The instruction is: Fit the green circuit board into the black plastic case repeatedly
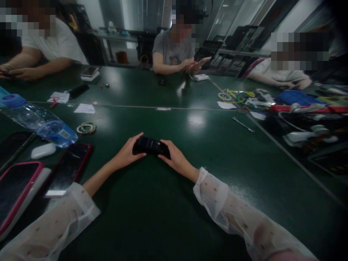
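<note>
Between my two hands is a black phone (151, 145), held sideways over the green table with its dark screen tilted toward me. My left hand (128, 152) is closed on its left end, thumb along the near edge. On the right end, my right hand (176, 155) grips it the same way. Small light marks show on the screen, too small to read. To the left of my left hand lie a beaded bracelet (86, 128) and a phone with a red edge (69, 166).
A clear plastic bottle (40, 119) lies on its side at left, near a white earbud case (43, 150) and a pink-edged phone (19, 192). A wrench (243, 124) and tangled cables (239, 97) are at right. Several people sit across the green table (152, 217).
</note>
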